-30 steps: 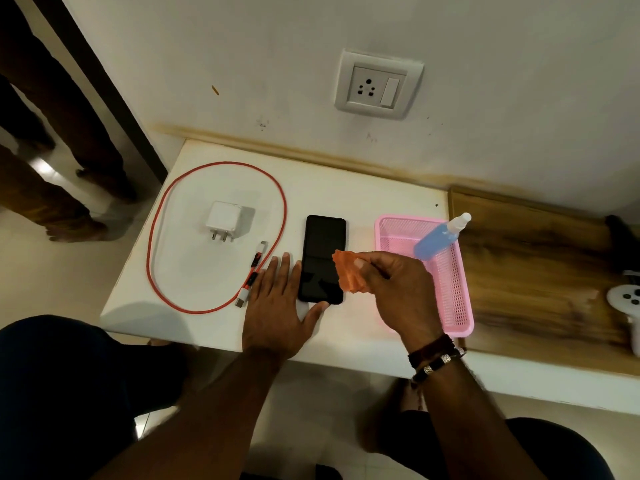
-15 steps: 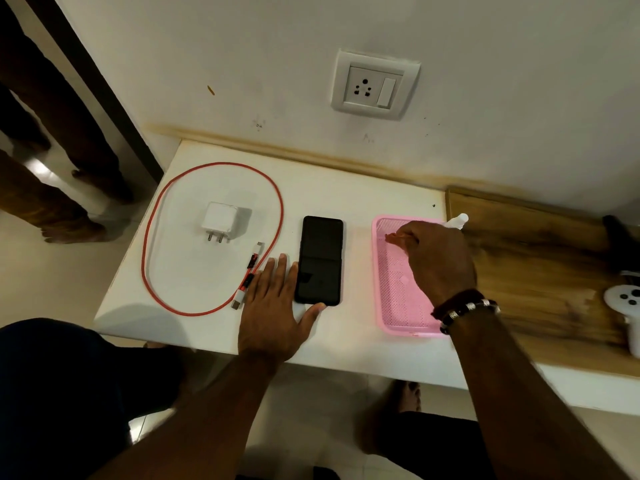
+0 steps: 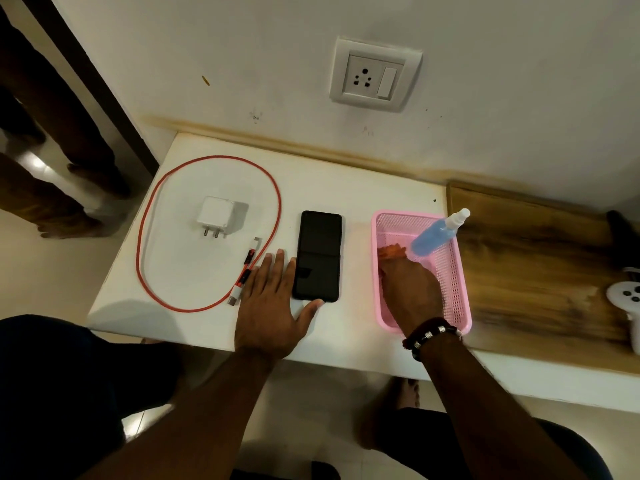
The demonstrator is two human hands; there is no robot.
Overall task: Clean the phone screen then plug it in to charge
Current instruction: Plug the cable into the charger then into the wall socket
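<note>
The black phone (image 3: 318, 254) lies face up on the white table (image 3: 346, 174). My left hand (image 3: 270, 306) rests flat on the table beside it, fingers straight, the thumb touching the phone's near edge. My right hand (image 3: 412, 292) is down inside the pink basket (image 3: 464, 289), its fingertips closed on the crumpled orange cloth (image 3: 391, 251). A blue spray bottle (image 3: 433, 235) leans in the basket's far right corner. The white charger adapter (image 3: 218, 216) sits inside the loop of the red cable (image 3: 139, 251), whose plugs lie by my left fingers. A wall socket (image 3: 375, 76) is above the table.
A wooden board (image 3: 536, 271) adjoins the table on the right, with a white controller (image 3: 627, 299) at its far right edge. Another person's legs (image 3: 62, 202) stand on the floor at the left. The wall runs right behind the table.
My right hand carried the orange cloth from over the phone into the pink basket, then drew back toward me inside it. The spray bottle is visible again. My left hand stayed put.
</note>
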